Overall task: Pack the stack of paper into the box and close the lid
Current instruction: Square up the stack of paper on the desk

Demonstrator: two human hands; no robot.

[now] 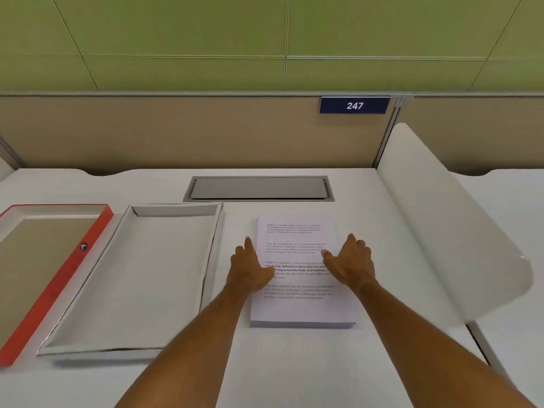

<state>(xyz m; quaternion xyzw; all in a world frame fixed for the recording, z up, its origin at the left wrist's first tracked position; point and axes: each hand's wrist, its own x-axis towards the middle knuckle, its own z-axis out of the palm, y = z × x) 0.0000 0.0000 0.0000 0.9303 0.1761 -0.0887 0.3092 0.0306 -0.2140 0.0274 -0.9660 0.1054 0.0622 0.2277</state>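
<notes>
A stack of printed white paper [297, 307] lies flat on the desk, right of centre. My left hand [250, 269] is at the stack's left edge, fingers spread, thumb over the top sheet. My right hand [351, 263] hovers at the stack's right edge, fingers apart, thumb pointing inward. Neither hand grips the paper. To the left lies the open white box [141, 278], empty inside. Its lid [59, 269], with a red-orange rim, lies upside down at the far left.
A grey cable hatch [259, 188] is set into the desk behind the box and paper. A curved white divider [459, 231] rises on the right. A beige partition with a "247" sign [354, 105] closes the back.
</notes>
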